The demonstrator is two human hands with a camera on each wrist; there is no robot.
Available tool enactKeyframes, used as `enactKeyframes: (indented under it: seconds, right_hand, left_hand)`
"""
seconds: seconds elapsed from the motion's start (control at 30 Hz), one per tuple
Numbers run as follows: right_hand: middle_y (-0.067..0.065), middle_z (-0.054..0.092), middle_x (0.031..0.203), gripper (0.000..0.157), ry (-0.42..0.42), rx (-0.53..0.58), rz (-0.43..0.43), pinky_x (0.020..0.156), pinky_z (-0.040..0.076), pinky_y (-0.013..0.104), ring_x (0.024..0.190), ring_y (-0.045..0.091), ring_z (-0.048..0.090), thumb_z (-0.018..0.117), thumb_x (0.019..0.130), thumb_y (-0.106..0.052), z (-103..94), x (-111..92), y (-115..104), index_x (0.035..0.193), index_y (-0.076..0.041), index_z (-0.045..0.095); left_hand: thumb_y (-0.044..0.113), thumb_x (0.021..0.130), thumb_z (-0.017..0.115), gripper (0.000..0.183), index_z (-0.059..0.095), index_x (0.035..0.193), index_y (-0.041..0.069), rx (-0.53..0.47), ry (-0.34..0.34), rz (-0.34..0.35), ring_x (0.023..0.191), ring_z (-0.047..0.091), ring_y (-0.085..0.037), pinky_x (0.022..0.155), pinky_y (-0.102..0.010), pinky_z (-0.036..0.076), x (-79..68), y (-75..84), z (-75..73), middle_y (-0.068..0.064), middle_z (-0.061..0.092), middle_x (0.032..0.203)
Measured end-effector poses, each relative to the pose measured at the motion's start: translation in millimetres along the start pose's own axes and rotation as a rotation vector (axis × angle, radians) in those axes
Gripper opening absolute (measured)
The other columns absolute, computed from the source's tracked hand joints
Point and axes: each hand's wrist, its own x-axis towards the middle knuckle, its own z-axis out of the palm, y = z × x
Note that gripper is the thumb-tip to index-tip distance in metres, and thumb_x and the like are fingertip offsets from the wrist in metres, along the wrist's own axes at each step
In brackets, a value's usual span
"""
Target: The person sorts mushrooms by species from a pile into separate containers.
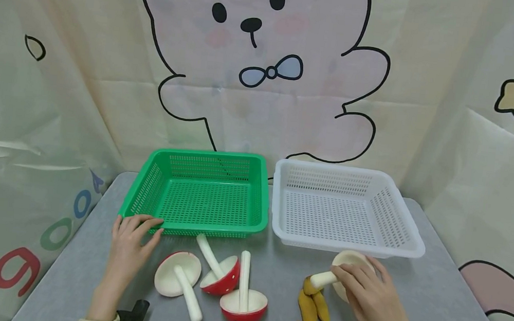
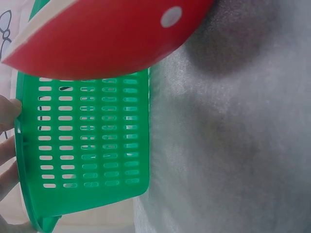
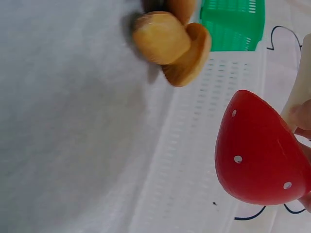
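Note:
My right hand holds a toy mushroom by its cap and stem. Its pale underside and white stem show in the head view; the white-dotted red cap fills much of the right wrist view. Just left of it lies a cluster of brown toy mushrooms. My left hand rests its fingers on the front left rim of the green basket. Beside that hand lie red-capped mushrooms: one with its underside up, a second tipped over, a third stem-up.
Right of the green basket stands a white basket, with nothing seen inside either. Both are at the back of the grey table, against a printed cloth backdrop. A small black object is by the left wrist.

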Motion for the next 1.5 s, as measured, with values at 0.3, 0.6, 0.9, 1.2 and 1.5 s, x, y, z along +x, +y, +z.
enactKeyframes:
  seconds: [0.3,0.6,0.9,1.2,1.5]
  right_hand:
    - [0.001,0.070,0.098,0.043,0.018,0.014,-0.021,0.118,0.026,0.038,0.091,0.021,0.063,0.032,0.105,-0.027,-0.3,23,-6,0.109,-0.011,0.072]
    - [0.000,0.070,0.099,0.044,0.012,0.024,-0.044,0.110,0.033,0.045,0.093,0.021,0.063,0.031,0.106,-0.029,4.7,41,-7,0.109,-0.012,0.072]
    - [0.000,0.070,0.100,0.043,-0.012,0.031,-0.068,0.102,0.038,0.049,0.093,0.021,0.064,0.029,0.105,-0.023,11.5,57,-7,0.110,-0.012,0.071]
    - [0.001,0.070,0.103,0.043,-0.049,0.045,-0.065,0.101,0.040,0.051,0.097,0.022,0.064,0.029,0.105,-0.028,19.5,72,-3,0.114,-0.013,0.069]
    - [0.001,0.070,0.107,0.043,-0.116,0.066,-0.070,0.103,0.042,0.053,0.102,0.023,0.064,0.072,0.074,-0.003,28.7,91,0,0.116,-0.013,0.067]
  left_hand:
    - [0.001,0.070,0.082,0.027,0.073,0.094,0.008,0.008,0.005,-0.001,0.097,0.054,-0.037,0.104,-0.074,0.025,-0.5,-1.5,-1.2,-0.014,0.064,0.097]
    - [0.002,0.069,0.083,0.028,0.073,0.095,0.008,0.015,0.002,0.008,0.097,0.054,-0.037,0.103,-0.074,0.024,-1.2,-1.8,-3.1,-0.015,0.064,0.097]
    - [0.003,0.072,0.082,0.027,0.074,0.097,0.009,0.010,-0.010,-0.004,0.098,0.054,-0.036,0.104,-0.074,0.024,-1.1,-0.7,-2.8,-0.013,0.065,0.098]
    - [0.003,0.071,0.082,0.027,0.074,0.097,0.009,0.003,-0.005,0.009,0.097,0.053,-0.036,0.104,-0.074,0.024,0.0,0.3,-1.4,-0.014,0.065,0.098]
    - [0.004,0.072,0.082,0.026,0.074,0.097,0.009,-0.007,-0.010,0.006,0.099,0.053,-0.036,0.105,-0.074,0.022,0.3,0.1,-0.2,-0.013,0.065,0.099]
